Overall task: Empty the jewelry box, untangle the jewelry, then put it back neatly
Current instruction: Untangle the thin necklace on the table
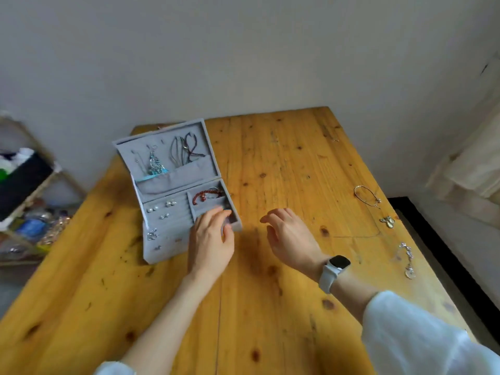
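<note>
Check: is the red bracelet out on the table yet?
No, the red bracelet lies in a back compartment of the open box, beyond the left hand.

Soft daylight, slight blur, edges bowed outward.
</note>
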### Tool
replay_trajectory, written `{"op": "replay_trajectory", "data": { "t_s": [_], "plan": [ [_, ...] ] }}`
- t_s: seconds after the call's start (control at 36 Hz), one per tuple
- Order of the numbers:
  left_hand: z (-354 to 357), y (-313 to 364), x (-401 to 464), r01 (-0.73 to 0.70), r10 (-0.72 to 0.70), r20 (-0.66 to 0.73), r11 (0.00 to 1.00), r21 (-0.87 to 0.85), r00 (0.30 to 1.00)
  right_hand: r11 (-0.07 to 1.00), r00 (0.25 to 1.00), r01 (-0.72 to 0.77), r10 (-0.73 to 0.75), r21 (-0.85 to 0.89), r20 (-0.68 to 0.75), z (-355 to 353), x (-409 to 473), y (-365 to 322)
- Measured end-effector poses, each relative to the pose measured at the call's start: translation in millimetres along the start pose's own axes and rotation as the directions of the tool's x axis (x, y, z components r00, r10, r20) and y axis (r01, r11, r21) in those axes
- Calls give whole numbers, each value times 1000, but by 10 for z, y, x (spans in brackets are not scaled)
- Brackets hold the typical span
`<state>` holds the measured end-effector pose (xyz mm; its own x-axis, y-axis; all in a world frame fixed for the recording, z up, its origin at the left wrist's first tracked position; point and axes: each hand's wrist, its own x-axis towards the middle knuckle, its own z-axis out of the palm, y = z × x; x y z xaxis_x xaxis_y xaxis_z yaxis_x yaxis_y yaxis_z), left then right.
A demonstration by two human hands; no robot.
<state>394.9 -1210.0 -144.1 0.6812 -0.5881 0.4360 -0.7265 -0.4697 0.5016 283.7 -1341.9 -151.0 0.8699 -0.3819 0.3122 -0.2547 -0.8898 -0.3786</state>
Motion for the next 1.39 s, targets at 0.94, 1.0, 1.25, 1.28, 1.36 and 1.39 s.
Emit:
{"op": "replay_trajectory", "data": {
  "t_s": [0.94,1.0,1.25,1.28,1.36,1.39],
  "plan": [
    [-1111,-1044,711,-134,204,-243,951,277,948,934,875,330,-358,-139,-325,24,1497,-757],
    [-1051,-1080,457,-199,266,-212,936,290,940,917,862,362,-397,-166,-315,118,1252,-667],
    [-600,-1215,-318,-155,172,-72,967,204,982,892,875,398,-439,-214,-203,614,511,-462],
    [-560,-1218,-365,-133,148,-67,972,194,987,895,882,394,-432,-207,-191,623,472,-485],
    [-446,-1202,-483,-70,79,-38,977,200,996,867,873,450,-478,-214,-101,629,415,-584],
    [-415,-1188,-512,-58,66,-26,973,225,997,849,862,476,-503,-229,-70,632,397,-619]
  ]
}}
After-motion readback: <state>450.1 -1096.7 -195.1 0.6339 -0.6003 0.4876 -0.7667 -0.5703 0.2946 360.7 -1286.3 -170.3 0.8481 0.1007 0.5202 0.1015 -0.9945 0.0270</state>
